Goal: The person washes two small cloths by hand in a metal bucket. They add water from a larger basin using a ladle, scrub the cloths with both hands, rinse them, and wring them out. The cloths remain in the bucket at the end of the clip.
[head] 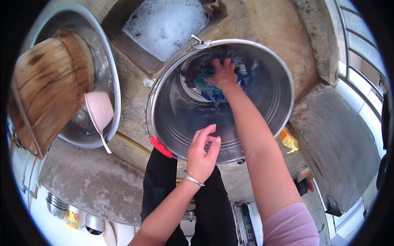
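A large metal bucket point(264, 101) stands tilted in front of me, its mouth facing up towards me. My right hand point(224, 73) reaches deep inside, fingers spread, over wet teal and blue cloth point(205, 80) at the bottom. Some dark purplish cloth point(191, 73) lies beside it, and water with a little foam surrounds both. I cannot tell whether the fingers touch the cloth. Over the bucket's near rim hovers my left hand point(203, 153), wearing a silver bangle; its fingers are loosely bent, thumb apart, with nothing between them. A red grip point(160, 147) sits on the bucket's wire handle.
On the left, a wide metal basin point(116, 83) holds a wooden board point(49, 80) and a pink dipper point(100, 109). Beyond the bucket is a concrete recess full of suds point(166, 27). A yellow bottle point(288, 140) lies by the bucket's right side. Metal railings point(347, 46) edge the right.
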### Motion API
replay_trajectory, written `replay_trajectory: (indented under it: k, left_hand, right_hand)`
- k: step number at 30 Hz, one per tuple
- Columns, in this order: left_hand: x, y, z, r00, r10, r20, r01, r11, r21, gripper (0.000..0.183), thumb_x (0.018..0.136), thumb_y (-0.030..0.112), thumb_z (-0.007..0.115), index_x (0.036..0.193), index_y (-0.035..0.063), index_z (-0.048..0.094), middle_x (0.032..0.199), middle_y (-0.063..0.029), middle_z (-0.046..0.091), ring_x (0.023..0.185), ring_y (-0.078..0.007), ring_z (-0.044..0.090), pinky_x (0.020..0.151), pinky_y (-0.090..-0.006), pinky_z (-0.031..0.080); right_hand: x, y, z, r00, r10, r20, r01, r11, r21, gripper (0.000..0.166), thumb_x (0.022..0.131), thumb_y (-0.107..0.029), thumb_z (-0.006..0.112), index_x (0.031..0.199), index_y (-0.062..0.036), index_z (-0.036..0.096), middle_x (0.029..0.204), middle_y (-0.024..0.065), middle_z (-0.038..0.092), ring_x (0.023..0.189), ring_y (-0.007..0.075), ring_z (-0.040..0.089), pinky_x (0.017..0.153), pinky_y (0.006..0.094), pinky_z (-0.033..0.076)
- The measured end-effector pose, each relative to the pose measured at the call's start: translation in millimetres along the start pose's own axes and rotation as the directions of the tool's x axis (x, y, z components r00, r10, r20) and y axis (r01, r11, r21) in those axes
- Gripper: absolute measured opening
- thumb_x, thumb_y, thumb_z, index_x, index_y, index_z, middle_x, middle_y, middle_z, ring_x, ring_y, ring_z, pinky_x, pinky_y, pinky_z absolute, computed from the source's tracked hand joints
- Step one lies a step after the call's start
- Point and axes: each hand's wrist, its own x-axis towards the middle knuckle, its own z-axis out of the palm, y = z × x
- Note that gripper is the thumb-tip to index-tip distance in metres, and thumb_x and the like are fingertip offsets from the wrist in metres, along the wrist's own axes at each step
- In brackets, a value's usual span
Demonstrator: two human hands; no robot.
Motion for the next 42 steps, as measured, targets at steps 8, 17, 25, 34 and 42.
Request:
replay_trajectory:
  k: [8,17,25,34,42]
  left_hand:
    - [52,-22,-7,0.992,-0.126,-0.025,0.121,0.983,-0.137,0.043,0.087,0.023,0.059,0.125,0.0077,0.047,0.12,-0.008,0.049,0.098,-0.0128,0.053,0.083,-0.0262,0.042]
    - [92,-21,-21,0.949,-0.294,0.113,0.311,0.82,-0.481,0.088,0.076,0.024,0.073,0.141,0.0046,0.017,0.126,-0.0155,0.044,0.105,-0.0208,0.05,0.087,-0.03,0.042]
    - [91,-12,16,0.901,-0.434,0.009,0.324,0.659,-0.678,0.032,0.087,0.016,0.052,0.114,-0.0011,0.051,0.1,-0.0059,0.058,0.09,-0.0134,0.056,0.081,-0.027,0.045]
    - [97,-25,-23,0.928,-0.364,-0.077,0.229,0.722,-0.653,0.068,0.09,0.043,0.048,0.143,0.0164,0.015,0.136,-0.0091,0.031,0.119,-0.0213,0.036,0.097,-0.0366,0.028]
    - [94,-5,-7,0.918,-0.391,0.066,0.365,0.766,-0.53,0.067,0.089,0.048,0.045,0.144,0.0198,0.017,0.147,-0.0083,0.016,0.129,-0.0249,0.024,0.099,-0.0433,0.026]
  right_hand:
    - [-32,39,41,0.952,0.304,-0.04,-0.197,0.705,0.681,0.038,0.076,-0.013,0.054,0.113,-0.0027,0.056,0.116,0.0226,0.055,0.107,0.0343,0.054,0.086,0.0391,0.046]
    - [-236,-77,-97,0.983,-0.132,-0.125,0.17,0.422,0.89,0.028,0.057,-0.012,0.068,0.08,-0.007,0.054,0.076,0.0096,0.045,0.071,0.0308,0.05,0.065,0.0363,0.041]
    - [-50,9,6,0.925,0.298,-0.237,-0.081,0.763,0.641,0.037,0.074,-0.035,0.064,0.096,-0.0063,0.061,0.082,0.0199,0.063,0.079,0.0388,0.061,0.07,0.0427,0.048]
    - [-30,21,64,0.963,0.2,-0.181,-0.101,0.89,0.445,0.063,0.07,-0.013,0.065,0.128,-0.0205,0.041,0.126,0.0142,0.043,0.116,0.0331,0.044,0.092,0.0419,0.042]
    - [-44,33,76,0.905,0.422,-0.052,-0.252,0.63,0.735,0.051,0.065,-0.006,0.062,0.115,-0.0047,0.05,0.116,0.0189,0.053,0.11,0.0336,0.05,0.087,0.0373,0.044]
